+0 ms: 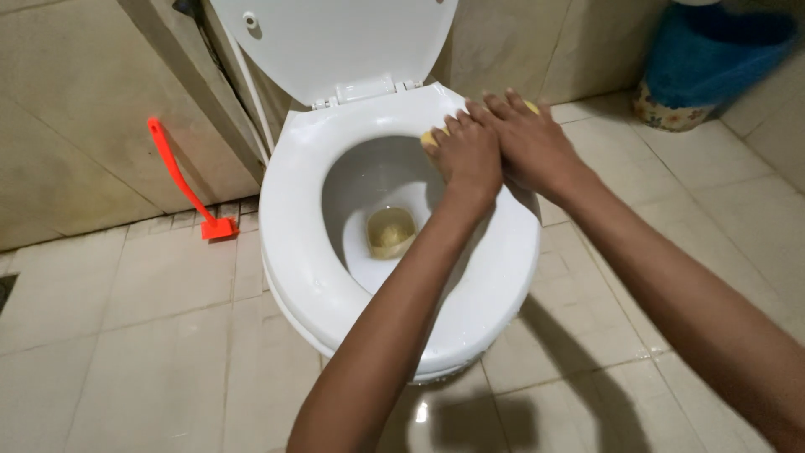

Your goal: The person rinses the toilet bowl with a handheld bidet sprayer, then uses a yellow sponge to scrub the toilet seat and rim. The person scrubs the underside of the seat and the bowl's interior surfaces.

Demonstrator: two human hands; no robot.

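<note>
From the head camera, both hands are seen pressed flat on a yellow sponge at the back of the white toilet seat. The left hand is laid over one end of the sponge, fingers close together. The right hand is laid beside it, touching it, with fingers stretched out flat. Only small yellow bits of the sponge are seen past the fingers. The lid is up, just beyond the hands. The seat looks white and clean, but yellowish water is still seen in the bowl below the hands. A red brush is propped on the wall, well to the left of the hands.
</note>
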